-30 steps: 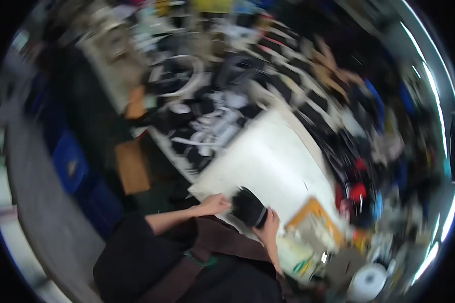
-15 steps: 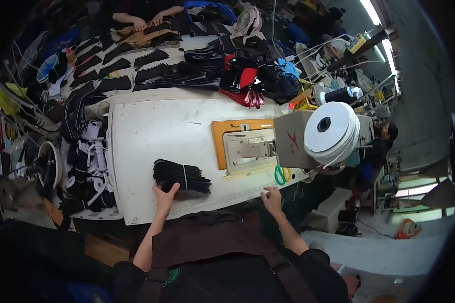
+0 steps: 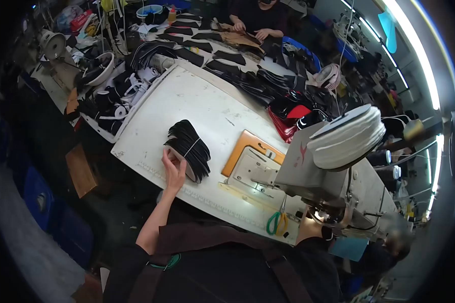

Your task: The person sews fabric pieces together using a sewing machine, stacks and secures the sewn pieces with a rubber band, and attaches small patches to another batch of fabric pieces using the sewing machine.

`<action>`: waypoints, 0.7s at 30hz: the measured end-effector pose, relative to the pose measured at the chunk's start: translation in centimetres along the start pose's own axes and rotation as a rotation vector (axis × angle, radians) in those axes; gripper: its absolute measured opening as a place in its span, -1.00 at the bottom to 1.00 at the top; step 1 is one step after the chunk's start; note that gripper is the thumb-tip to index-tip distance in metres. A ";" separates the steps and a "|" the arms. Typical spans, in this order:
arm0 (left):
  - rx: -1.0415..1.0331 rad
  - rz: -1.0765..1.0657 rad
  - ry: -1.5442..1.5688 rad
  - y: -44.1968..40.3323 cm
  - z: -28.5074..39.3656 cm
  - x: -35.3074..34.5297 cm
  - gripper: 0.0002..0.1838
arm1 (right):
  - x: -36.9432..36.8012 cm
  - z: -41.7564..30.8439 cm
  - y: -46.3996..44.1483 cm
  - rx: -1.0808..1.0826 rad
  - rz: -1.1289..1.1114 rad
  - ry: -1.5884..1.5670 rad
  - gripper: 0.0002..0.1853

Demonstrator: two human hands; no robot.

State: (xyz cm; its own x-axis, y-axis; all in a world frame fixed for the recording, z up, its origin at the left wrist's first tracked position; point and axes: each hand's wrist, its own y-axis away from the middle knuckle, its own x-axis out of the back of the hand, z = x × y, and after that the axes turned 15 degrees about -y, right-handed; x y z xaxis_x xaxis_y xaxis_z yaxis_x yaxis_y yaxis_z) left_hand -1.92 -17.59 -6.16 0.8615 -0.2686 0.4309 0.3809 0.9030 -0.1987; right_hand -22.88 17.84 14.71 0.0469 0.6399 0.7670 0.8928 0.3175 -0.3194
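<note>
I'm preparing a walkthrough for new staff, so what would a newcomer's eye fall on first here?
Probably the big white spool first, sitting above the sewing machine at the right. Next comes the banded black bundle on the white table, with the left hand at its side. The scissors, with green and yellow handles, also stand out near the table's front edge.

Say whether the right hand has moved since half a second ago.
Yes: judged against the sewing machine, the right hand has gone rightward, from clear of it to mostly hidden behind it.
</note>
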 end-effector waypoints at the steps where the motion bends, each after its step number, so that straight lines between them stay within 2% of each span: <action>1: -0.122 -0.038 -0.103 0.3 -0.3 -0.1 -0.21 | 0.9 1.8 3.0 -0.071 0.281 -0.324 -0.41; 3: -0.122 -0.043 -0.198 0.9 -0.3 -0.3 -0.26 | -4.5 4.2 -2.3 -0.074 0.356 -0.315 -0.42; 5: -0.151 -0.054 -0.221 1.2 -0.7 -0.7 -0.29 | -6.9 6.9 -6.1 -0.054 0.469 -0.272 -0.44; 8: -0.201 0.021 -0.350 1.1 -1.3 -1.0 -0.36 | -8.8 11.3 -9.7 -0.008 0.608 -0.207 -0.47; 12: -0.229 0.010 -0.324 0.8 -1.9 -1.3 -0.39 | -10.0 14.2 -13.9 0.131 0.733 -0.171 -0.50; 21: -0.281 0.047 -0.382 0.8 -3.1 -1.3 -0.41 | -11.5 17.4 -9.1 0.360 0.879 -0.085 -0.56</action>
State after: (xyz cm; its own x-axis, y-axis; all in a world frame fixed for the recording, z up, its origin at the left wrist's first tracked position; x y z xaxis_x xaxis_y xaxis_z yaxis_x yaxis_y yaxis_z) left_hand -1.72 -17.54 -9.57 0.7152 -0.0395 0.6978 0.4657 0.7714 -0.4337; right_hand -39.38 19.73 -0.90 0.5903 0.7962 0.1326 0.3616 -0.1140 -0.9253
